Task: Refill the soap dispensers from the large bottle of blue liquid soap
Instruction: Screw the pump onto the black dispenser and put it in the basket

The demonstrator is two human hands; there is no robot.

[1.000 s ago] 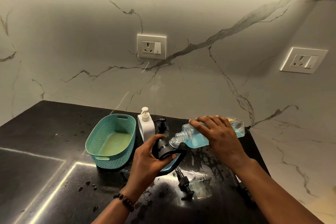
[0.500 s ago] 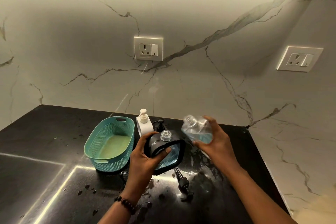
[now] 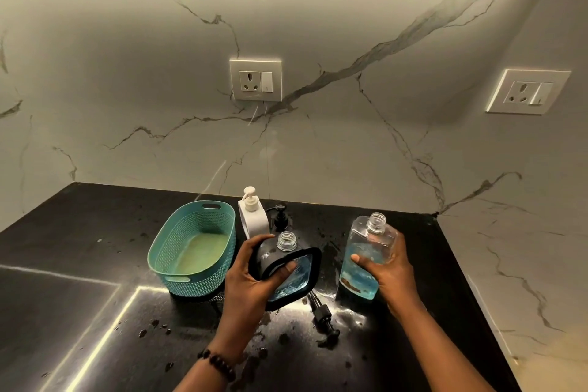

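Note:
My left hand [image 3: 251, 274] grips a black-framed clear dispenser [image 3: 289, 274] with blue soap inside; its threaded neck is open and it tilts toward me. My right hand [image 3: 389, 274] holds the large clear bottle of blue soap [image 3: 366, 251] upright, base at the black counter [image 3: 95, 264], cap off. The black pump head [image 3: 323, 315] lies on the counter between my hands. A white pump dispenser [image 3: 254, 219] stands behind the black one, with a small black pump dispenser [image 3: 280, 216] beside it.
A teal perforated basket [image 3: 178, 245] sits left of the dispensers. Water drops and wet smears spot the counter around my hands. The marble wall carries two sockets [image 3: 255, 79] [image 3: 528, 91]. The counter ends at the right near the marble side wall.
My right hand has swung the large bottle from lying tipped at the dispenser's neck to upright and moved it right, down onto the counter. The left hand kept hold of the dispenser.

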